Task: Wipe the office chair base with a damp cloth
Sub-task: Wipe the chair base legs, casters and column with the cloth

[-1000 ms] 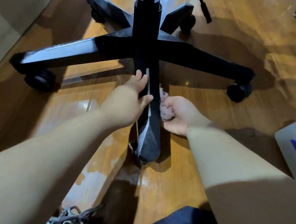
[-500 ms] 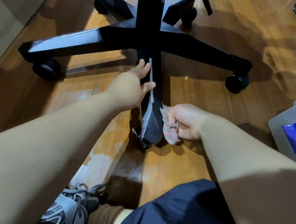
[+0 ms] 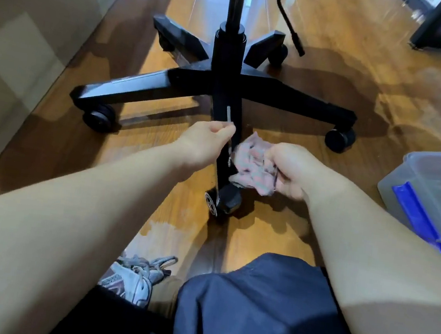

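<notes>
Nearby: plastic tub (image 3: 436,178) right, shoe (image 3: 132,281) below; left hand (image 3: 207,142) grips base leg (image 3: 229,196), right hand (image 3: 293,172) clutches cloth (image 3: 253,167) against it.

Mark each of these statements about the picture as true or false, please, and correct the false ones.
1. The right hand holds the cloth. True.
2. The left hand grips the nearest leg of the chair base. True.
3. The chair base is white. False: it is black.
4. The plastic container stands on the person's left. False: it stands on the floor to the right.
</notes>
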Demonstrator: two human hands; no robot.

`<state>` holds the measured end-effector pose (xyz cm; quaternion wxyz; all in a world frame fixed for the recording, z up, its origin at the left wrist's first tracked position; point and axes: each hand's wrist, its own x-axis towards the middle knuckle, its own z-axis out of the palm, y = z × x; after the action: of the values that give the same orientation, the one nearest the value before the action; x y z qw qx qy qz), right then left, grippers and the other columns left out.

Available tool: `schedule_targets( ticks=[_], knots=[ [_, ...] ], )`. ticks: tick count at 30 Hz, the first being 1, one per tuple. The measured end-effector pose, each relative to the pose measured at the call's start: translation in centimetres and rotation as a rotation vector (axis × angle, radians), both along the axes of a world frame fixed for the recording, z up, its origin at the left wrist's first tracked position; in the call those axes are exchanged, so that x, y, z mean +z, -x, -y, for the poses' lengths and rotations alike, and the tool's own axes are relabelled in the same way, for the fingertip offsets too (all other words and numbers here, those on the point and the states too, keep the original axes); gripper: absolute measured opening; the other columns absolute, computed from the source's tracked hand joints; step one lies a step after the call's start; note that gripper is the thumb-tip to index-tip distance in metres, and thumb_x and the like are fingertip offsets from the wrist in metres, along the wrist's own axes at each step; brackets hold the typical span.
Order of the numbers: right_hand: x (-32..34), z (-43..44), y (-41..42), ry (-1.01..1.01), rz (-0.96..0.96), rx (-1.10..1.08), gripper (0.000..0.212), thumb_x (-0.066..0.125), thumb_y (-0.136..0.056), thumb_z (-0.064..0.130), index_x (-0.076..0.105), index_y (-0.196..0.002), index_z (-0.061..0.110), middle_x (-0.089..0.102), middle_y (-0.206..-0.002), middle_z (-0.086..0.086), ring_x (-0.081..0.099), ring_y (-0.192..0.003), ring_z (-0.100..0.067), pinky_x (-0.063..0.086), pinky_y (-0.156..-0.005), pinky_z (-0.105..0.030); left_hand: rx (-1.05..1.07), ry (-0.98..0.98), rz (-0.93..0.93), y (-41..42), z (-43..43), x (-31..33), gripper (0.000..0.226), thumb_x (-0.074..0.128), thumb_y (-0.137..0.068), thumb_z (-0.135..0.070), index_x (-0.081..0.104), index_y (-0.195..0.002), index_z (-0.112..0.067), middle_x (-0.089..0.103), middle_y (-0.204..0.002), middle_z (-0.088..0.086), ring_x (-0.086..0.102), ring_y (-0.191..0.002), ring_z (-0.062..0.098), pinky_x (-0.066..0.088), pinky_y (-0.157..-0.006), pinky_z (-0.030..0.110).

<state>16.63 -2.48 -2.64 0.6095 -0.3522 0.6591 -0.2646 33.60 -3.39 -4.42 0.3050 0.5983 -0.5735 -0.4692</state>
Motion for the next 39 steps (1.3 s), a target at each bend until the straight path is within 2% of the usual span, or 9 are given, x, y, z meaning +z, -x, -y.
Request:
schedule_targets(
  ticks=[3, 6, 13, 18, 20, 23, 27, 32, 39],
  knots=[
    [0.2, -0.4, -2.1, 0.100, 0.250, 0.069, 0.043, 0.049, -0.084, -0.012, 0.066, -0.115, 0.012, 0.068, -0.112, -0.017, 0.067, -0.104, -0.030, 0.056, -0.091, -0.042, -0.026, -0.131, -0.310, -1.3, -2.1, 1.1, 0.052, 0.058, -0.090, -0.052, 0.050, -0.137, -0.031, 0.067, -0.118, -0.005, 0.064, -0.107, 0.016, 0.056, -0.081, 0.029],
    [0.0, 0.0, -2.8, 0.168, 0.293, 0.083, 0.040, 0.060, -0.085, -0.006, 0.065, -0.119, 0.016, 0.067, -0.116, -0.015, 0.067, -0.105, -0.026, 0.058, -0.086, -0.035, 0.038, -0.243, -0.453, -2.2, -2.6, 0.2, 0.052, 0.073, -0.085, -0.028, 0.053, -0.133, -0.022, 0.073, -0.103, 0.005, 0.072, -0.089, 0.019, 0.059, -0.070, 0.029],
    [-2.4, 5.5, -3.5, 0.455, -0.318, -0.036, 0.039, 0.053, -0.094, 0.024, 0.056, -0.132, 0.031, 0.057, -0.129, 0.009, 0.053, -0.119, -0.015, 0.039, -0.089, -0.025, 0.553, -0.118, -0.692, -2.9, 5.2, -1.7, 0.014, 0.046, -0.100, -0.012, 0.060, -0.099, -0.016, 0.068, -0.070, 0.004, 0.060, -0.058, 0.018, 0.050, -0.055, 0.031],
    [-4.6, 10.2, -5.8, 0.611, -0.346, 0.160, 0.049, 0.048, -0.098, 0.028, 0.040, -0.146, 0.025, 0.036, -0.153, 0.009, 0.032, -0.140, -0.009, 0.020, -0.103, -0.014, 0.501, -0.372, -0.728, -1.7, 12.0, -3.1, 0.043, 0.039, -0.094, -0.028, 0.054, -0.056, -0.019, 0.051, -0.043, -0.003, 0.049, -0.046, 0.017, 0.037, -0.056, 0.026],
    [-5.9, 10.5, -5.8, 0.664, -0.388, 0.180, 0.053, 0.049, -0.097, 0.026, 0.035, -0.148, 0.028, 0.028, -0.156, 0.013, 0.028, -0.140, -0.004, 0.019, -0.098, -0.006, 0.557, -0.417, -0.782, -2.0, 13.6, -4.0, 0.031, 0.035, -0.096, -0.016, 0.055, -0.072, -0.015, 0.063, -0.053, 0.001, 0.062, -0.055, 0.021, 0.049, -0.063, 0.027],
    [-7.1, 9.9, -5.8, 0.687, -0.341, 0.146, 0.054, 0.047, -0.098, 0.026, 0.031, -0.149, 0.036, 0.021, -0.155, 0.023, 0.023, -0.136, 0.004, 0.016, -0.092, 0.006, 0.601, -0.431, -0.797, -2.8, 15.7, -5.4, 0.020, 0.037, -0.099, -0.016, 0.054, -0.109, -0.013, 0.062, -0.121, 0.014, 0.060, -0.113, 0.028, 0.046, -0.102, 0.041],
    [-7.4, 9.8, -6.1, 0.706, -0.365, 0.128, 0.052, 0.043, -0.099, 0.027, 0.031, -0.149, 0.036, 0.020, -0.156, 0.022, 0.021, -0.143, -0.002, 0.017, -0.105, -0.014, 0.459, -0.419, -0.943, -1.5, 16.5, -5.9, 0.030, 0.036, -0.099, -0.032, 0.056, -0.088, -0.014, 0.058, -0.085, 0.004, 0.060, -0.074, 0.016, 0.053, -0.068, 0.021],
    [-7.6, 9.7, -6.1, 0.713, -0.353, 0.109, 0.051, 0.044, -0.100, 0.026, 0.032, -0.148, 0.037, 0.021, -0.155, 0.024, 0.022, -0.140, 0.002, 0.016, -0.093, 0.004, 0.251, -0.454, -1.047, -1.6, 14.4, -6.4, 0.032, 0.042, -0.100, -0.030, 0.065, -0.096, -0.009, 0.068, -0.083, 0.005, 0.066, -0.078, 0.017, 0.056, -0.073, 0.028],
    [-7.7, 9.7, -6.3, 0.707, -0.324, 0.131, 0.050, 0.042, -0.101, 0.026, 0.030, -0.149, 0.035, 0.020, -0.157, 0.020, 0.022, -0.142, -0.002, 0.011, -0.080, 0.015, 0.540, -0.478, -1.099, -1.3, 13.8, -7.1, 0.039, 0.036, -0.103, -0.022, 0.056, -0.128, 0.001, 0.063, -0.111, 0.014, 0.062, -0.091, 0.023, 0.054, -0.084, 0.032]
  ],
)
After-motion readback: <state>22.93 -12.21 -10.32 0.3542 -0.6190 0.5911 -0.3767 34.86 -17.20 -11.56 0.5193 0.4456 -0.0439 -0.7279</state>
